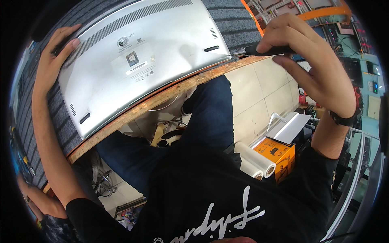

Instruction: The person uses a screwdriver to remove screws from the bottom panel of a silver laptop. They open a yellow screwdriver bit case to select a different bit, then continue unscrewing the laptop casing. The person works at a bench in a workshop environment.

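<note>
A silver laptop (170,56) lies bottom side up, its vents, rubber feet and labels showing. At its far left edge is my left hand (52,65), thumb on the metal bottom and fingers reaching along the back edge, gripping it. My right hand (306,56) is closed around the black handle of a screwdriver (252,50). The thin metal tip points left and meets the laptop's near right corner. At that scale I cannot tell whether it sits in the seam or only touches the edge.
Beneath the laptop is a grey ribbed mat (239,30) on a table with a worn chipboard edge (162,92). An orange-rimmed tray of parts (300,12) stands far right. Below right are clear film rolls (257,164) and an orange box (279,152). Another person's arm (40,198) shows lower left.
</note>
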`<control>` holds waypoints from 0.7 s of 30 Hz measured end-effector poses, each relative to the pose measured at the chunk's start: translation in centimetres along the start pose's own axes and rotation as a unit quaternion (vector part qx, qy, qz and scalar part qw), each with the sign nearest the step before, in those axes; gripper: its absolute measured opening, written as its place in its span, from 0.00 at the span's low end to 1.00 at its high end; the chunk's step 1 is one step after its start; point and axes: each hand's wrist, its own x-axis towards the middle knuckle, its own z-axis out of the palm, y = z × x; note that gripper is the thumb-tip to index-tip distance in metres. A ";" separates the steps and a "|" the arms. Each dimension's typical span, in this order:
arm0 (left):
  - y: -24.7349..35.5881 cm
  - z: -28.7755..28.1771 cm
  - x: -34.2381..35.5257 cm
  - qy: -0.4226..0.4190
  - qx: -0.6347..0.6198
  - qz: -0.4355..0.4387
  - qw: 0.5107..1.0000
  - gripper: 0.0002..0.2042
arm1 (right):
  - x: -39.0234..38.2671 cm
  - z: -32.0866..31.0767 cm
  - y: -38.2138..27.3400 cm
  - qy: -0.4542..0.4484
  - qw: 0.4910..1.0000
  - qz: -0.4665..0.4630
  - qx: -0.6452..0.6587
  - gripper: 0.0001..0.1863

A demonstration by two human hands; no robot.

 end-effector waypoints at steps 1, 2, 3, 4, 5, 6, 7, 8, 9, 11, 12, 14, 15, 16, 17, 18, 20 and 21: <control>-0.2 0.0 0.0 0.001 0.000 0.000 1.000 0.21 | 0.0 -0.1 -0.1 -0.005 1.000 0.011 0.011 0.10; -0.4 0.1 0.0 0.001 -0.001 -0.001 1.000 0.21 | -0.5 -0.3 0.0 -0.025 0.997 0.061 0.030 0.11; -0.6 0.1 0.0 0.002 -0.001 -0.001 1.000 0.21 | -0.7 -0.5 0.0 -0.044 0.992 0.111 0.048 0.12; -0.5 0.1 0.0 0.001 -0.003 0.004 1.000 0.21 | -0.5 -0.6 -0.1 -0.042 0.996 0.077 0.035 0.13; -0.3 0.0 0.0 0.000 -0.004 0.008 1.000 0.21 | -0.3 -0.9 -0.3 -0.040 0.998 0.044 0.021 0.14; -0.1 0.0 0.0 -0.001 -0.005 0.012 1.000 0.21 | -0.2 -1.1 -0.5 -0.037 0.999 0.010 0.007 0.15; 0.0 -0.1 0.0 -0.002 -0.010 0.008 1.000 0.21 | -0.4 -1.0 -0.4 -0.039 0.998 0.044 0.023 0.15; 0.2 -0.1 0.1 -0.004 -0.015 0.004 1.000 0.21 | -0.8 -0.7 -0.1 -0.040 0.995 0.077 0.040 0.15; 0.3 -0.2 0.1 -0.005 -0.020 0.000 1.000 0.21 | -1.0 -0.6 0.1 -0.041 0.991 0.110 0.056 0.16; -0.1 0.5 0.0 -0.001 -0.022 -0.001 1.000 0.21 | -0.7 0.0 0.4 -0.027 0.998 0.044 0.019 0.16; -0.3 0.8 0.1 0.001 -0.024 -0.002 1.000 0.21 | -0.6 0.2 0.5 -0.019 1.000 0.010 0.001 0.16; -0.6 -0.2 -0.1 -0.013 -0.006 -0.008 1.000 0.21 | -0.7 0.2 0.2 -0.010 0.999 0.029 0.018 0.16; -0.6 -0.6 -0.2 -0.020 0.004 -0.011 1.000 0.20 | -0.7 0.2 0.2 -0.005 0.999 0.038 0.027 0.16; -0.6 -0.3 0.0 -0.023 -0.002 -0.009 1.000 0.20 | -0.9 0.3 0.4 -0.007 0.999 0.028 0.014 0.16; -0.6 0.1 0.2 -0.025 -0.008 -0.008 1.000 0.20 | -1.0 0.4 0.8 -0.008 1.000 0.019 0.002 0.16; -0.6 0.4 0.4 -0.028 -0.014 -0.006 0.999 0.20 | -1.1 0.5 1.1 -0.010 1.000 0.009 -0.010 0.16; -0.6 -0.3 0.0 -0.021 -0.001 -0.008 1.000 0.20 | -0.8 0.5 0.3 0.010 0.999 0.029 -0.009 0.15; -0.6 -0.6 -0.2 -0.018 0.005 -0.009 1.000 0.20 | -0.7 0.5 0.0 0.021 0.999 0.039 -0.008 0.15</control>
